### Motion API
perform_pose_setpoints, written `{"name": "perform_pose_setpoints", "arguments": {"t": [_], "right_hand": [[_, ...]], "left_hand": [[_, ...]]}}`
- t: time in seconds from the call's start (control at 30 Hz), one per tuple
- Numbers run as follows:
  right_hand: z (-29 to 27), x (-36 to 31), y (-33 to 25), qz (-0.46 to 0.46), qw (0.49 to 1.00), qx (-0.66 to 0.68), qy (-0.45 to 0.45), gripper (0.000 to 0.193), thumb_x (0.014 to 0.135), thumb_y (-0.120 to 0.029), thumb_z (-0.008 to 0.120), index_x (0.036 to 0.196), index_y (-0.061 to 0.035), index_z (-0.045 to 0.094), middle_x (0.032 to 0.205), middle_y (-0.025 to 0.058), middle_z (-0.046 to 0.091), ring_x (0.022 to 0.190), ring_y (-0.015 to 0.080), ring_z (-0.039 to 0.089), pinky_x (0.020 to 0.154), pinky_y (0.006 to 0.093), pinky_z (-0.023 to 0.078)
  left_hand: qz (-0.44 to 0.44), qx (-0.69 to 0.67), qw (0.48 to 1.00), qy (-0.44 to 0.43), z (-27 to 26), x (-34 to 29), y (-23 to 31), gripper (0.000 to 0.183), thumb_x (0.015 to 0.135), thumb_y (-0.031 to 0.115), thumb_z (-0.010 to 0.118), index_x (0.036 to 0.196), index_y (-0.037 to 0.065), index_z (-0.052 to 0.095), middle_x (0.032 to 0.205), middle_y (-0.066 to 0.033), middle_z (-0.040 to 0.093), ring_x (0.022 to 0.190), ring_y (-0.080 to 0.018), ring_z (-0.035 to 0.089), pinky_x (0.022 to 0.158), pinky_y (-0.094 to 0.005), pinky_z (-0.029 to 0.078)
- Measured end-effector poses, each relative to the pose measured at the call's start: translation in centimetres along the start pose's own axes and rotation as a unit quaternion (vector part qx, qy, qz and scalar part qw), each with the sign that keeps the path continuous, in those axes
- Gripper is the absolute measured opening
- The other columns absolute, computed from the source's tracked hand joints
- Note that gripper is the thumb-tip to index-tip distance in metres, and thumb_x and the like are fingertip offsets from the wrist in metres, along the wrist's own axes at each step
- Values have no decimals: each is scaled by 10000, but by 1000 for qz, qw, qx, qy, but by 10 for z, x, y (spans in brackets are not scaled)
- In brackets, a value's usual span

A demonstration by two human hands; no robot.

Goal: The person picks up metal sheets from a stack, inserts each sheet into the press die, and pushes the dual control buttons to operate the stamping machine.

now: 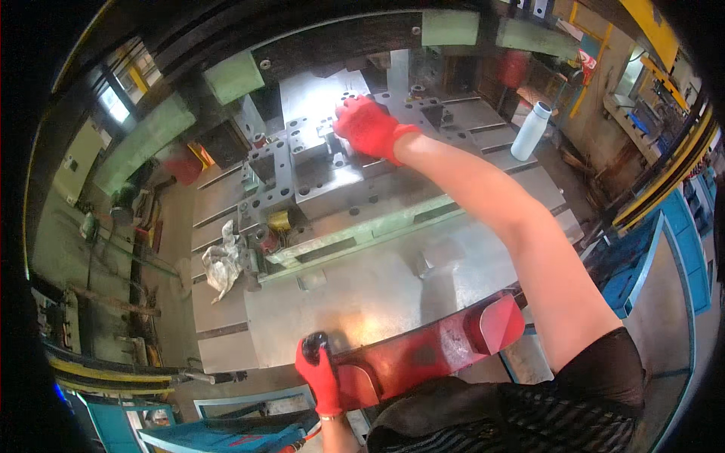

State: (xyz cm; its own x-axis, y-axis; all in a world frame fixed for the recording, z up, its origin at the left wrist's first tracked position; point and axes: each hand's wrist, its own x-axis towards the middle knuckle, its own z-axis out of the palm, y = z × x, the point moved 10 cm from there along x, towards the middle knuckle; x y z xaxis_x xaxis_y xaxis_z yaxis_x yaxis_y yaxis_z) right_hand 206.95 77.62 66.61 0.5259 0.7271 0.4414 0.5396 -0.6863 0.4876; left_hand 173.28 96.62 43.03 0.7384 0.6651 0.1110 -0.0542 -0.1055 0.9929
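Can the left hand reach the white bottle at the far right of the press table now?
Probably not. The left hand rests on a dark knob at the near edge; the white bottle stands far across the table.

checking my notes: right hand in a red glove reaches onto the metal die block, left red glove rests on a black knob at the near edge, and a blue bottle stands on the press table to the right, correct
Not quite: the bottle is white, not blue, as the head view shows. The rest holds: the right hand in a red glove reaches onto the metal die block, the left hand in a red glove rests on the black knob at the near edge, and the bottle stands on the press table to the right.
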Motion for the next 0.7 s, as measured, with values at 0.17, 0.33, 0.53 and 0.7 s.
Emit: {"name": "perform_pose_setpoints", "arguments": {"t": [0.17, 0.33, 0.53, 0.7], "right_hand": [[33, 27, -2, -28, 997, -57, -32, 126, 751, -171, 578, 805, -143, 689, 893, 33, 636, 857, 220, 608, 702, 377, 462], [42, 33, -2, -59, 998, 18, -20, 107, 719, -126, 557, 699, -75, 648, 812, 103, 637, 789, 257, 621, 698, 371, 489], [19, 33, -21, -137, 987, 16, -82, 117, 715, -100, 561, 746, -53, 664, 747, 113, 658, 685, 243, 654, 614, 331, 516], [39, 27, -15, -123, 987, 20, -105, 111, 721, -89, 570, 763, -50, 665, 761, 117, 669, 702, 230, 662, 621, 329, 523]], "left_hand": [[-19, 26, 998, -45, -25, 4, -4, 147, 805, 50, 601, 932, -23, 594, 884, -74, 623, 803, -148, 563, 736, -286, 462], [-2, 47, 998, -48, -30, 12, -7, 140, 821, 75, 586, 922, -20, 601, 862, -70, 622, 783, -150, 563, 722, -284, 459], [11, 60, 998, -5, -28, 14, -21, 125, 817, 31, 570, 926, -26, 592, 871, -73, 618, 790, -150, 564, 735, -280, 459], [-13, 33, 997, -71, -13, 8, -9, 133, 806, -1, 568, 932, -31, 597, 874, -79, 628, 809, -156, 578, 759, -288, 468]]}}
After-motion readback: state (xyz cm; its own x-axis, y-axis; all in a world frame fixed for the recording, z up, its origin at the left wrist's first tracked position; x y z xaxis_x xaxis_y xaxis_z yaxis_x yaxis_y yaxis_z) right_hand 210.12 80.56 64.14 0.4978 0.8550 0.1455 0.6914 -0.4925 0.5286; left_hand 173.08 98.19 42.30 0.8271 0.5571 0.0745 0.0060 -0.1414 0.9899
